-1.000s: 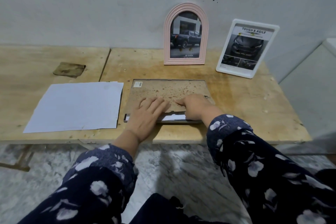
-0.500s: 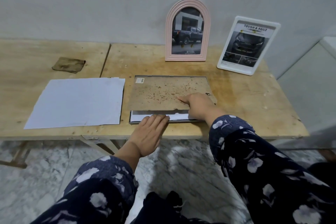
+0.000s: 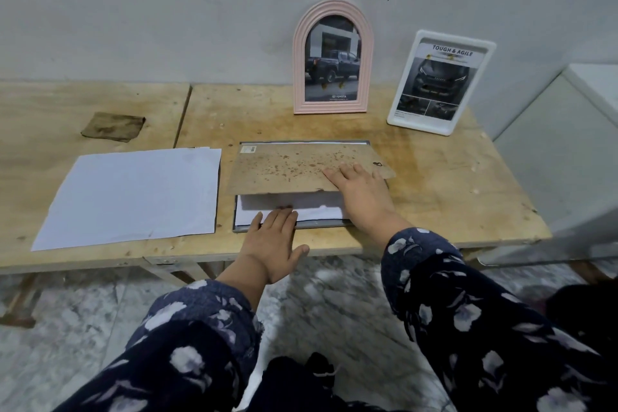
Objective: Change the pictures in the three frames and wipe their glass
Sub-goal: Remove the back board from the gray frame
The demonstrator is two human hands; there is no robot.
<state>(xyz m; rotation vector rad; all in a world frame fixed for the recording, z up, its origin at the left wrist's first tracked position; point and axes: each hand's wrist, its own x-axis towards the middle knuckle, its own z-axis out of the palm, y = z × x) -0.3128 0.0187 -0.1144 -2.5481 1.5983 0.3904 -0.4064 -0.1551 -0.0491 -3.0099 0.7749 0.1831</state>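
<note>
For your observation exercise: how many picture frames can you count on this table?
3. The pink arched frame stands at the wall, the white frame leans to its right, and the dark frame lies face down under the brown backing board.

A plain room in a home: low plywood table [image 3: 434, 197], marble floor [image 3: 334, 304], bare wall [image 3: 167, 10].

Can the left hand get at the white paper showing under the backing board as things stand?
Probably yes: the left hand lies flat at the frame's near edge, fingertips already at the exposed strip of white paper. The backing board covers only the far part.
</note>
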